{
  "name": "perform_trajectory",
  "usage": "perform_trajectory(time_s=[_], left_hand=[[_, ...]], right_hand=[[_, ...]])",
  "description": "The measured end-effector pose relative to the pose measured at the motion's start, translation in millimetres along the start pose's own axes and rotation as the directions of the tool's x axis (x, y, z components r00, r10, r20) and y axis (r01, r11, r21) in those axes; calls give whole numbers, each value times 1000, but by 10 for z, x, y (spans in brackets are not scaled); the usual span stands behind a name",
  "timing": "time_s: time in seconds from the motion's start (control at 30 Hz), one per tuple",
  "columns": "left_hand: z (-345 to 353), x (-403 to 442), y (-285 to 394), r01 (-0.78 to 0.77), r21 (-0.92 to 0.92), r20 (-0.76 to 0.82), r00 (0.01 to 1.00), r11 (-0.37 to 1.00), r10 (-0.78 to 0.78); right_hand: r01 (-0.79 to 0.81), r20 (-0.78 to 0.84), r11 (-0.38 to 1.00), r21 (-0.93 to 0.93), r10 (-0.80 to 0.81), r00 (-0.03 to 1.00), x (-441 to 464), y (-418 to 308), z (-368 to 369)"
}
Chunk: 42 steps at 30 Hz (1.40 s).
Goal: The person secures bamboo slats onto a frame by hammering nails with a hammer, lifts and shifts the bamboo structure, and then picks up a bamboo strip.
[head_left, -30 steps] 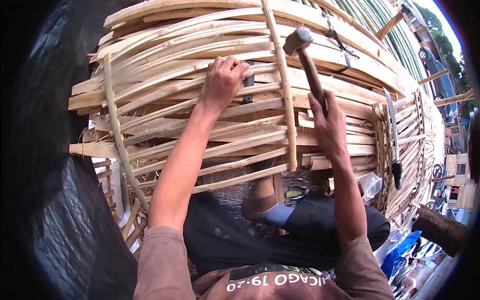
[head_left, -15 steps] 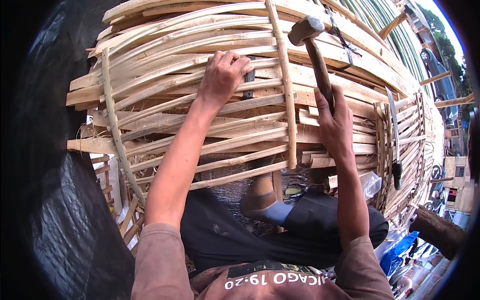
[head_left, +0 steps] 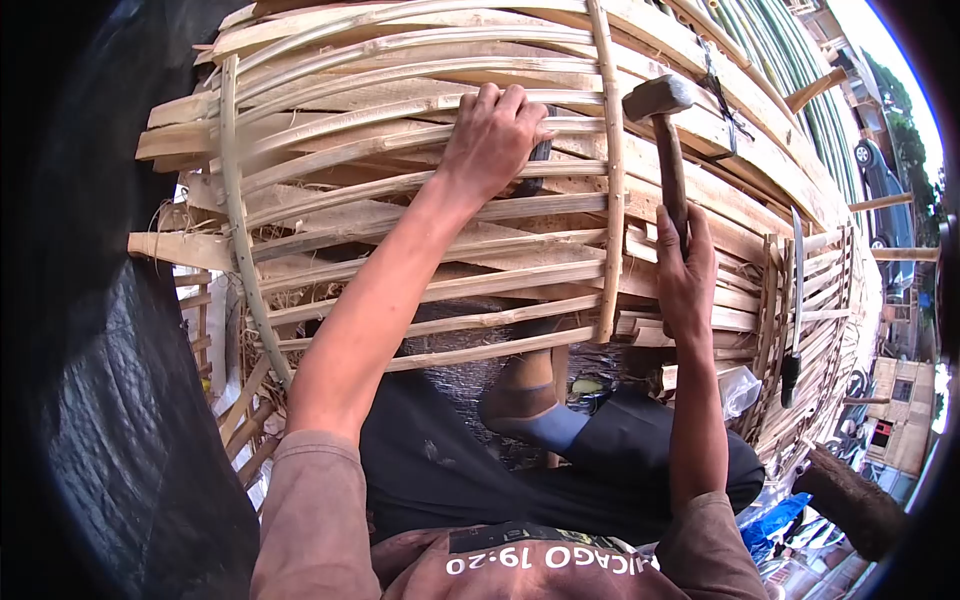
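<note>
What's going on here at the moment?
A person sits at a frame of wooden slats laid across two poles. Their left hand grips the slats near one pole. Their right hand holds a hammer by its handle, the head beside that same pole. A knife lies off to the right.
</note>
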<state>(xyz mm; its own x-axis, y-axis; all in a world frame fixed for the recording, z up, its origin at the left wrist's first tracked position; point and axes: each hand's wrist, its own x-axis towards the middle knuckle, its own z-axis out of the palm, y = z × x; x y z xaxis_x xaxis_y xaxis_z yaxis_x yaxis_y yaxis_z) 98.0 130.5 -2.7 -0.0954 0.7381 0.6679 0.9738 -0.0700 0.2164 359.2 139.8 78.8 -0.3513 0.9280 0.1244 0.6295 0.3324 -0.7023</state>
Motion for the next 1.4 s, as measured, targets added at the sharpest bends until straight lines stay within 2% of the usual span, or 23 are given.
perform_trajectory(time_s=[0.07, 0.13, 0.23, 0.27, 0.37, 0.43, 0.5, 0.53, 0.57, 0.73, 0.83, 0.9, 0.97, 1.03, 1.1, 1.17, 1.23, 1.27, 1.3, 1.37, 1.4], left_hand=[[-3, 9, -12, -20, 9, -20, 1000, 1000, 20], [3, 10, -12, -15, 22, -8, 1000, 1000, 15], [5, 8, -16, -19, 33, -5, 1000, 999, 20], [11, 2, -17, -24, 32, -15, 1000, 999, 24], [28, 1, -21, -42, 27, -47, 998, 999, 43], [31, -1, -28, -43, 12, -51, 998, 999, 44], [26, -6, -23, -44, -1, -60, 997, 999, 44], [24, -8, -22, -33, -8, -52, 998, 999, 33], [23, -7, -23, -22, -15, -45, 999, 1000, 22], [-42, 5, -18, -18, -79, -67, 998, 997, 13], [-14, -10, -29, -13, -63, -59, 998, 998, 9], [-2, -10, -23, -12, -58, -53, 999, 998, 9], [23, -8, -34, -25, -30, -40, 999, 999, 24], [-25, -19, -10, -3, -22, -49, 999, 1000, 2], [-10, -14, -19, -15, -61, -62, 998, 998, 11], [-13, -15, -33, -5, -69, -69, 998, 998, 1], [0, 0, -11, -6, -41, -57, 998, 999, 4], [-5, 16, -1, -12, -42, -68, 998, 999, 9], [-30, 1, 17, 8, -47, -36, 999, 999, -10], [-34, 21, -16, 30, -44, -12, 999, 999, -31], [-28, -6, -10, 22, -65, -17, 1000, 998, -23]], right_hand=[[18, -5, 1000, -3, -18, 1000, 4, -16, 22], [9, -5, 996, -92, -9, 1000, 1, -20, 68], [-11, 9, 995, -96, 11, 1000, 4, -26, 102], [28, -35, 998, -50, -30, 999, -14, -13, 116], [-18, -26, 1000, 12, 18, 1000, -30, -192, 19], [21, -36, 1000, 8, -21, 999, -28, -144, 31], [44, -53, 993, -113, -50, 997, -37, -61, 129], [2, 20, 985, -174, 2, 1000, -21, 52, 178], [76, 19, 971, -227, -73, 997, -5, 126, 232], [25, -57, 994, -110, -31, 998, -37, -139, 141], [130, -133, 986, -105, -144, 981, -96, 3, 148], [25, -34, 976, -216, -33, 999, -46, 156, 232], [66, -26, 970, -232, -75, 997, -9, 199, 246], [33, -137, 995, -91, -45, 990, 22, 106, 188], [-23, -153, 995, 101, 38, 987, -53, -54, 118], [23, -190, 997, 72, -9, 982, -79, 37, 124], [159, -106, 969, -190, -182, 978, -63, 127, 255], [79, 10, 969, -233, -79, 997, -26, 118, 272], [73, -28, 953, -294, -85, 996, -5, 112, 307], [-2, -57, 983, -186, -8, 998, 34, -171, 254], [14, -61, 993, -118, -21, 998, 58, -172, 216]])
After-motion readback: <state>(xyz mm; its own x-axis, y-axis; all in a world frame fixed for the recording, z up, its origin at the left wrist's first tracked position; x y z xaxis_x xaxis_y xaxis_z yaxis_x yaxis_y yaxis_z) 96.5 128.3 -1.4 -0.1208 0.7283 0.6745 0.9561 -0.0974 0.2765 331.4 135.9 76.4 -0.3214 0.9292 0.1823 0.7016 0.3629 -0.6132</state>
